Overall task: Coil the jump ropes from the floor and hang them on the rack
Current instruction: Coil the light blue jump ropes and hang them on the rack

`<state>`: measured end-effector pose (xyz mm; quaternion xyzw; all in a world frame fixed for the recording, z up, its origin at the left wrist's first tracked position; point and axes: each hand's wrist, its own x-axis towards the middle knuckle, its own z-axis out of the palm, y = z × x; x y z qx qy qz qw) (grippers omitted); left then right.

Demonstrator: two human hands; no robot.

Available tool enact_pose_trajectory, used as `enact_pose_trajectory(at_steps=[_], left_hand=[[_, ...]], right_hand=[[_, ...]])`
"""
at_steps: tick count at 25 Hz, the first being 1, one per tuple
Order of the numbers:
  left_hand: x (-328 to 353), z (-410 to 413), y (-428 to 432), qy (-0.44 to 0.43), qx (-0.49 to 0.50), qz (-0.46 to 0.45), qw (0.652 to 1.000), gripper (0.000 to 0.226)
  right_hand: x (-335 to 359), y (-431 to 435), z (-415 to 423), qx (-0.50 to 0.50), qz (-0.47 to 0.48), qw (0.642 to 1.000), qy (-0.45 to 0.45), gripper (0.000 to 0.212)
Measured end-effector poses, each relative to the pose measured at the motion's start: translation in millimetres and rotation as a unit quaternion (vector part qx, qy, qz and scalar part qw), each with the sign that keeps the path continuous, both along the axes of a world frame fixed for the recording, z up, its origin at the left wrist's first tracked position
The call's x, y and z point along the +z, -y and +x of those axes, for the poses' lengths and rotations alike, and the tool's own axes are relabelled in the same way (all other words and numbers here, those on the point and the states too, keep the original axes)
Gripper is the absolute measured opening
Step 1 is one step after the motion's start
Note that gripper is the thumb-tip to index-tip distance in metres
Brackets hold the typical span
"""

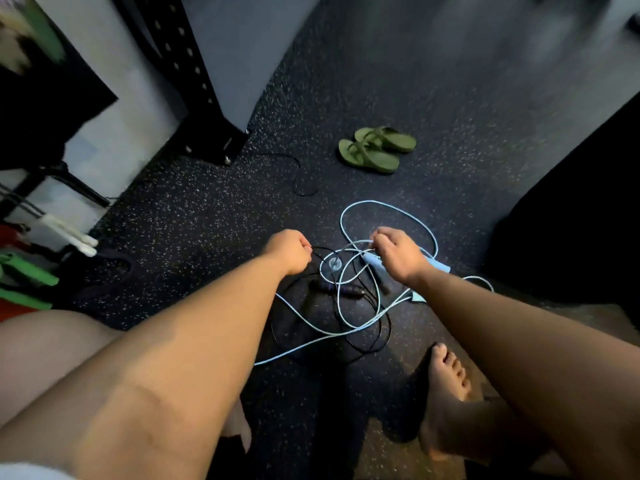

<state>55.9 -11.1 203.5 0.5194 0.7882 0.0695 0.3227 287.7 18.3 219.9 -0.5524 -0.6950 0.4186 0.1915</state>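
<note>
A light blue jump rope [346, 216] lies in loose loops on the speckled floor, tangled with a black jump rope [377, 336] whose dark handles [341, 289] rest in the middle of the pile. My left hand [289, 251] pinches a strand of the black rope just above the tangle. My right hand [398, 252] grips the light blue rope near its blue handles [440, 266]. Another thin black cord [298, 178] curls on the floor farther away. The black perforated rack upright [194, 81] stands at the upper left.
Green flip-flops [377, 148] lie on the floor beyond the ropes. My bare foot [446, 393] stands just right of the tangle. White handles [83, 242] and green items [27, 271] sit at the left edge. A dark block [571, 220] rises on the right.
</note>
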Motion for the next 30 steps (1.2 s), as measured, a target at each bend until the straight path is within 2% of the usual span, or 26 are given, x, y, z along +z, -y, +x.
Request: enact_pose_trajectory(at_steps=[2, 4, 5, 6, 8, 9, 10, 14, 18, 20, 23, 25, 30], left_hand=[[32, 0, 3, -0.015, -0.024, -0.005, 1.0, 0.009], [64, 4, 6, 0.005, -0.074, -0.007, 0.997, 0.047], [81, 9, 7, 0.052, -0.09, 0.01, 0.995, 0.058], [99, 14, 7, 0.127, -0.09, 0.039, 0.987, 0.053], [133, 27, 4, 0.305, -0.051, 0.072, 0.948, 0.022], [151, 33, 4, 0.367, -0.029, 0.073, 0.927, 0.016], [164, 36, 4, 0.397, -0.016, 0.078, 0.914, 0.02], [177, 37, -1, 0.45, -0.006, 0.083, 0.889, 0.036], [179, 35, -5, 0.505, 0.034, 0.02, 0.862, 0.055], [182, 25, -10, 0.501, 0.031, -0.015, 0.865, 0.067], [195, 9, -19, 0.527, 0.034, -0.013, 0.849, 0.073], [204, 2, -22, 0.522, 0.029, -0.011, 0.852, 0.076], [207, 3, -24, 0.514, -0.015, -0.059, 0.855, 0.086]], right_hand=[[37, -5, -6, 0.006, 0.011, 1.0, -0.028, 0.028], [74, -8, -12, 0.025, 0.022, 0.999, -0.042, 0.023], [91, -9, -15, 0.039, 0.031, 0.998, -0.042, 0.022], [106, -11, -18, 0.053, 0.042, 0.997, -0.037, 0.023], [132, -15, -21, 0.079, 0.071, 0.994, -0.021, 0.028], [141, -19, -22, 0.091, 0.089, 0.992, -0.012, 0.029], [150, -23, -23, 0.101, 0.11, 0.989, -0.007, 0.029], [164, -38, -20, 0.114, 0.14, 0.983, -0.045, 0.018], [155, -45, -25, 0.159, 0.091, 0.977, -0.109, 0.009], [154, -55, -32, 0.171, 0.064, 0.975, -0.129, 0.007], [154, -66, -32, 0.16, 0.024, 0.973, -0.166, 0.01], [153, -68, -31, 0.155, 0.031, 0.97, -0.185, 0.016], [154, -71, -42, 0.148, 0.048, 0.967, -0.202, 0.01]])
